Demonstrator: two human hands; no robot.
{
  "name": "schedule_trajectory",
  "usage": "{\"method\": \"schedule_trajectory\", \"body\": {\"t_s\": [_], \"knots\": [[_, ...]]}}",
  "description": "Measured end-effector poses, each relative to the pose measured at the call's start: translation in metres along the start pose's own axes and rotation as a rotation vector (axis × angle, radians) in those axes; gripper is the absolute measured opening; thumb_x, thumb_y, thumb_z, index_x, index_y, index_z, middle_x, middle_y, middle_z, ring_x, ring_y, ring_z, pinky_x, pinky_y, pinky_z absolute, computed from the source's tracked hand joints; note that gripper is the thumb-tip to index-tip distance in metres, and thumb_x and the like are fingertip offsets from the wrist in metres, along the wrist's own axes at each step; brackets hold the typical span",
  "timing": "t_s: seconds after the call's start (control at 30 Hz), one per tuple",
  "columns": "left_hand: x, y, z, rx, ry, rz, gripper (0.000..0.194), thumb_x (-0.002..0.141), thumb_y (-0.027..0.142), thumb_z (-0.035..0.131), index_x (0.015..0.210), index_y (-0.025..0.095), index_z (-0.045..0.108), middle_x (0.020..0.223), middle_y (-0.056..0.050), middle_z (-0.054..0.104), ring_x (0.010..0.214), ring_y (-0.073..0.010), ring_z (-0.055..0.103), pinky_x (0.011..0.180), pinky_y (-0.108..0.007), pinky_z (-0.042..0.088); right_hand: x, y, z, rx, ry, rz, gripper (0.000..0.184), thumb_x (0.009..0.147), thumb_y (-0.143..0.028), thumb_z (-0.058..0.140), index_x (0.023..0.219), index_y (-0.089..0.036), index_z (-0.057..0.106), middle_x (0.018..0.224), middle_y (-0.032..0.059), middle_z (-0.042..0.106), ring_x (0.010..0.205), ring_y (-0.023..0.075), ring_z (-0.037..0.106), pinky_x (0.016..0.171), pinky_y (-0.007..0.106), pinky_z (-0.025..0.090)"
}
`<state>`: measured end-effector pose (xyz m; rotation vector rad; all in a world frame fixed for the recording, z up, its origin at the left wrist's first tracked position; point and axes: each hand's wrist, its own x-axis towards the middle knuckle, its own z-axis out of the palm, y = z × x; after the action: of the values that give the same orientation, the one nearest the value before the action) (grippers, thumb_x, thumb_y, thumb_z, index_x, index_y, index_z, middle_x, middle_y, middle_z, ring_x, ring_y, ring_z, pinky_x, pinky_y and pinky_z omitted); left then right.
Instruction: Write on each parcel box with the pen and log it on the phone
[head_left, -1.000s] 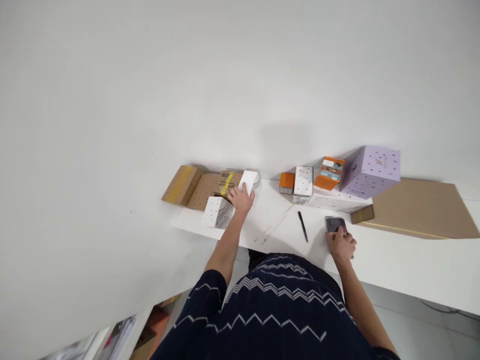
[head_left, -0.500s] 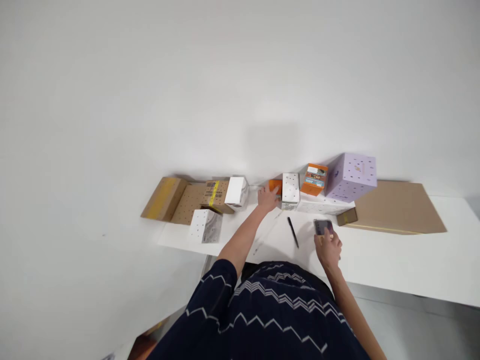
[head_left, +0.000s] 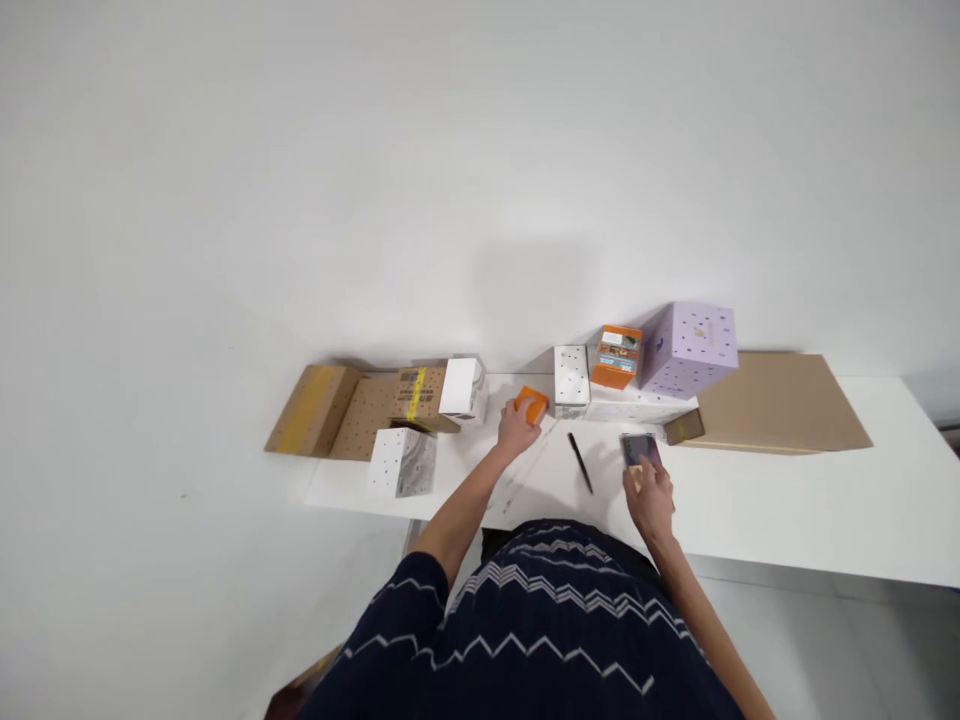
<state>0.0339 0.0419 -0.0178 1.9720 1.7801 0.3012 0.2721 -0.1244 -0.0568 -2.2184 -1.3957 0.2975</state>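
My left hand (head_left: 517, 430) is closed around a small orange box (head_left: 535, 398) at the back half of the table, fingers over its top and side. To the right of that box stands a narrow white box with dark dots (head_left: 571, 373). My right hand (head_left: 651, 500) grips the lower part of a smartphone (head_left: 637, 449), whose top end sticks out past the fingers. Something small and tan shows by the thumb, too small to name. A black pen (head_left: 580, 462) lies on the white tabletop between my hands.
Along the wall stand a lilac box (head_left: 701, 335), an orange printed box (head_left: 616, 365), a small brown box (head_left: 684, 427) and a large flat cardboard box (head_left: 780, 405). On the left are white boxes (head_left: 459, 386) and an open cardboard carton (head_left: 307, 410). The white table (head_left: 757, 515) has its front edge near my body.
My left hand has drawn the orange box toward me and left, away from the dotted white box. My right hand stays at the phone, its fingers slightly shifted. The view has shifted a little.
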Motion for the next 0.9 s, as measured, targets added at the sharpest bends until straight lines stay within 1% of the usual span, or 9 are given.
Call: {"method": "schedule_trajectory", "body": {"t_s": [0.13, 0.2, 0.27, 0.33, 0.4, 0.53, 0.6, 0.67, 0.9], "knots": [[-0.072, -0.037, 0.008, -0.163, 0.039, 0.09, 0.059, 0.065, 0.021, 0.068, 0.121, 0.025, 0.051, 0.12, -0.01, 0.047, 0.112, -0.0247, 0.048, 0.1, -0.039, 0.039, 0.009, -0.026, 0.0, 0.078, -0.08, -0.11, 0.049, 0.087, -0.044, 0.038, 0.121, -0.013, 0.054, 0.121, 0.0214, 0.05, 0.117, 0.0326, 0.044, 0.094, 0.051, 0.038], [-0.098, -0.044, 0.011, -0.288, 0.108, 0.042, 0.056, 0.064, 0.023, 0.068, 0.119, 0.022, 0.053, 0.117, -0.011, 0.05, 0.113, -0.024, 0.048, 0.1, -0.038, 0.039, 0.011, -0.043, 0.001, 0.156, -0.16, -0.153, 0.046, 0.086, -0.042, 0.04, 0.119, -0.014, 0.056, 0.12, 0.0202, 0.052, 0.115, 0.0314, 0.047, 0.096, 0.05, 0.038], [-0.112, -0.044, 0.012, -0.462, 0.17, -0.082, 0.055, 0.064, 0.03, 0.07, 0.116, 0.02, 0.055, 0.115, -0.011, 0.053, 0.111, -0.0243, 0.051, 0.096, -0.038, 0.042, 0.012, -0.062, 0.001, 0.275, -0.272, -0.182, 0.042, 0.085, -0.041, 0.042, 0.115, -0.016, 0.059, 0.116, 0.0172, 0.055, 0.107, 0.0289, 0.052, 0.095, 0.048, 0.04], [-0.116, -0.039, 0.007, -0.724, 0.184, -0.242, 0.054, 0.064, 0.037, 0.069, 0.114, 0.021, 0.056, 0.114, -0.01, 0.057, 0.103, -0.0232, 0.055, 0.089, -0.038, 0.046, 0.012, -0.08, 0.0, 0.422, -0.393, -0.163, 0.039, 0.084, -0.042, 0.047, 0.11, -0.018, 0.062, 0.109, 0.0138, 0.059, 0.095, 0.0258, 0.056, 0.091, 0.046, 0.043], [-0.115, -0.033, -0.004, -1.03, 0.125, -0.387, 0.051, 0.066, 0.04, 0.066, 0.112, 0.022, 0.055, 0.11, -0.007, 0.061, 0.094, -0.0207, 0.06, 0.08, -0.035, 0.049, 0.013, -0.098, -0.003, 0.585, -0.477, -0.061, 0.039, 0.08, -0.046, 0.054, 0.107, -0.02, 0.064, 0.107, 0.0113, 0.06, 0.088, 0.0233, 0.057, 0.088, 0.044, 0.044], [-0.114, -0.018, -0.033, -1.444, -0.096, -0.455, 0.048, 0.07, 0.044, 0.063, 0.112, 0.022, 0.053, 0.1, -0.005, 0.066, 0.083, -0.0189, 0.064, 0.072, -0.033, 0.051, 0.011, -0.121, -0.02, 0.97, -0.697, 0.266, 0.044, 0.078, -0.051, 0.06, 0.113, -0.025, 0.061, 0.112, 0.0069, 0.06, 0.087, 0.0194, 0.059, 0.083, 0.038, 0.049], [-0.115, -0.008, -0.045, -1.522, -0.148, -0.446, 0.047, 0.071, 0.047, 0.062, 0.109, 0.021, 0.054, 0.096, -0.005, 0.067, 0.082, -0.0191, 0.064, 0.071, -0.032, 0.052, 0.008, -0.129, -0.029, 1.155, -0.868, 0.343, 0.045, 0.08, -0.05, 0.058, 0.118, -0.026, 0.059, 0.11, 0.0052, 0.061, 0.085, 0.0168, 0.061, 0.076, 0.032, 0.051], [-0.117, 0.001, -0.052, -1.532, -0.156, -0.461, 0.046, 0.071, 0.049, 0.062, 0.104, 0.02, 0.054, 0.09, -0.005, 0.067, 0.079, -0.0185, 0.063, 0.069, -0.031, 0.052, 0.004, -0.134, -0.038, 1.28, -0.955, 0.367, 0.044, 0.081, -0.047, 0.06, 0.119, -0.027, 0.057, 0.104, 0.0036, 0.063, 0.081, 0.0144, 0.061, 0.071, 0.027, 0.053], [-0.125, 0.025, -0.067, -1.472, -0.093, -0.329, 0.043, 0.075, 0.057, 0.059, 0.101, 0.023, 0.052, 0.095, -0.002, 0.065, 0.078, -0.0157, 0.062, 0.067, -0.027, 0.05, -0.007, -0.147, -0.06, 1.476, -0.933, 0.47, 0.042, 0.075, -0.039, 0.069, 0.113, -0.027, 0.057, 0.098, 0.0009, 0.067, 0.077, 0.0133, 0.062, 0.068, 0.025, 0.053]]}}
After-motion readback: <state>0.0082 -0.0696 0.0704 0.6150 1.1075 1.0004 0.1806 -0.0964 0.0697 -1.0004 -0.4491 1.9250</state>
